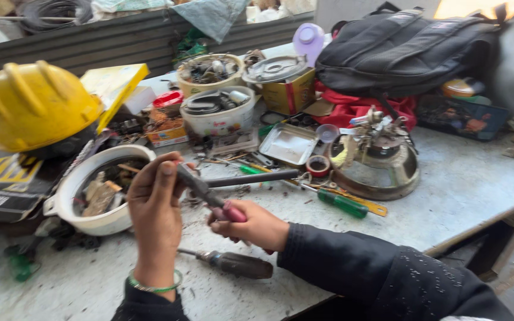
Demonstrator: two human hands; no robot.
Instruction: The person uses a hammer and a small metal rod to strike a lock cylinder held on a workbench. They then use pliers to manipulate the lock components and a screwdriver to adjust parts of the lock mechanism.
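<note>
My right hand (251,224) grips the reddish handle of a pair of pliers (206,193), whose dark jaws point up and left. My left hand (157,208) is raised with its fingertips pinched at the pliers' jaws; whatever small piece sits there is too small to make out. Both hands hover above the grey worktable (465,184). A brown-handled screwdriver (233,263) lies on the table just under my wrists. A dark metal rod (251,178) lies behind the pliers.
A white bowl of scraps (99,190) sits left of my hands, with a yellow hard hat (34,104) behind it. A green-handled screwdriver (341,203), metal tray (290,144), round metal base (379,163), white tubs (218,113) and black backpack (408,50) crowd the back.
</note>
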